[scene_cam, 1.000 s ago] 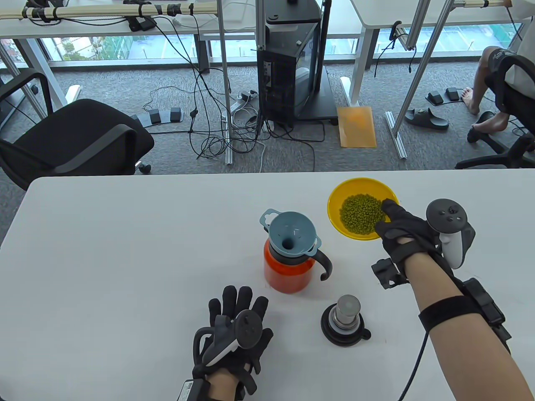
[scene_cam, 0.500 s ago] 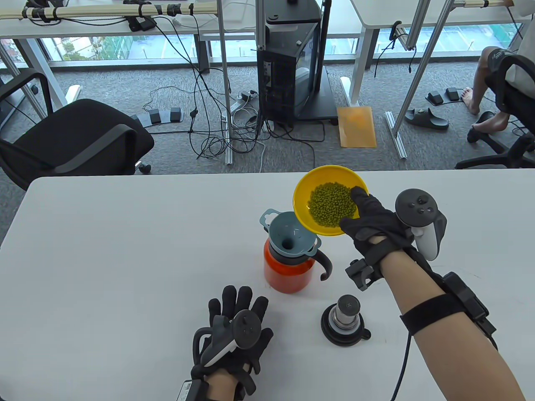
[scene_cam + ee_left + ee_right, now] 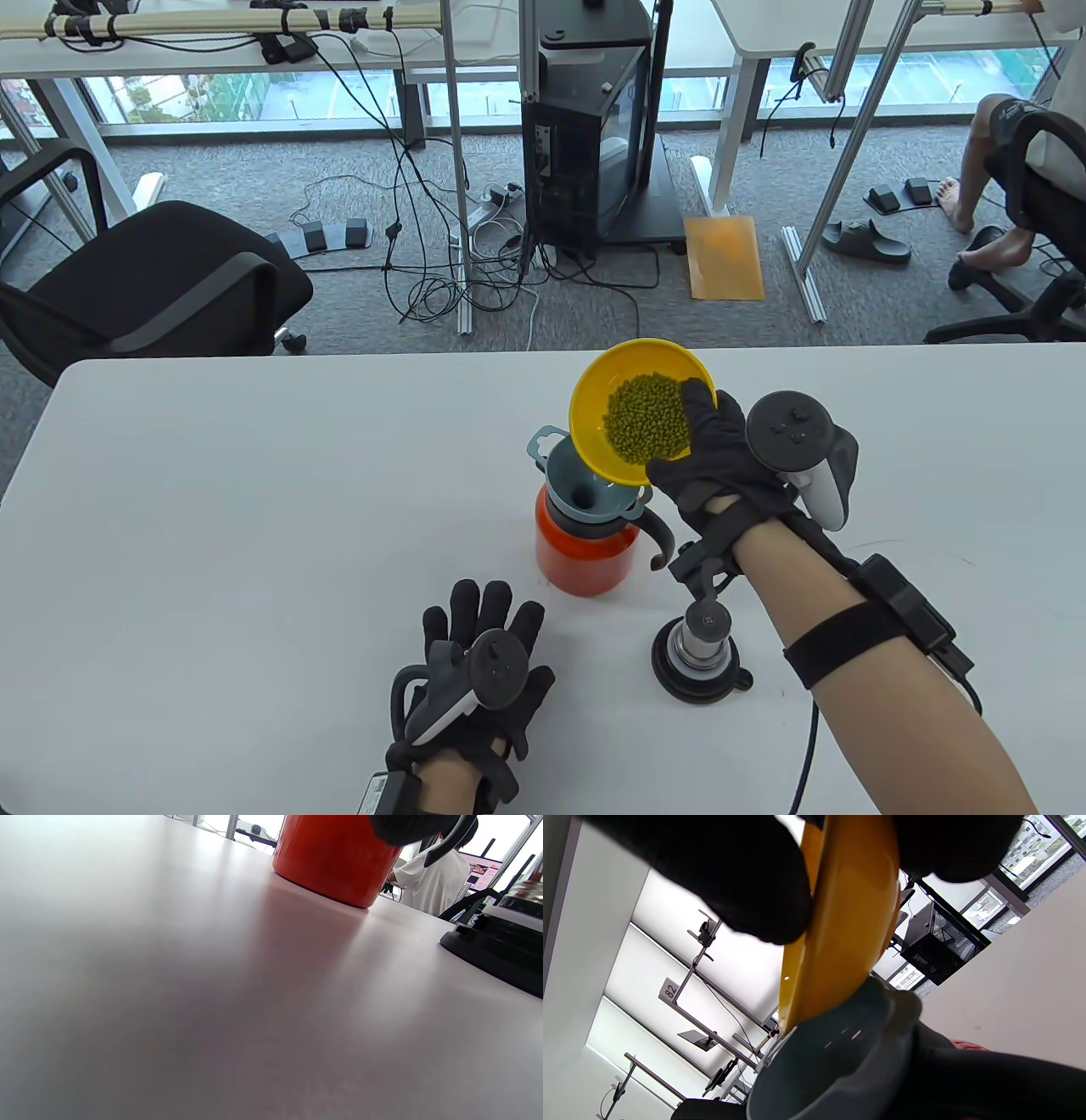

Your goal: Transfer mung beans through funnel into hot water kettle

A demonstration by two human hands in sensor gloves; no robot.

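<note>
Over the blue-grey funnel (image 3: 591, 492), the right hand (image 3: 721, 467) grips the yellow bowl (image 3: 594, 424) by its near rim, thumb inside right against the mung beans (image 3: 646, 418), other fingers under it. The bowl is tipped a bit toward the funnel, its lower lip hanging over the funnel's mouth; from the right wrist view the lip sits just above the funnel wall, and I can't tell if it's actually touching. No beans look to be falling yet. The funnel is seated in the neck of the red kettle (image 3: 585, 556), so the beans only need to slide down and in. My take: tilt slowly and keep that lip centred over the cone so the pile trickles instead of dumping and clogging the narrow hole or bouncing over the edge. The funnel's unsupported too, so don't lean the bowl on it. The left hand (image 3: 475, 679) rests flat on the table (image 3: 254, 509), fingers spread, holding nothing; it could steady the kettle. The kettle's lid (image 3: 701, 654) sits on the white table just right of it. Behind is an office with grey carpet, cables, a black chair and big windows.
</note>
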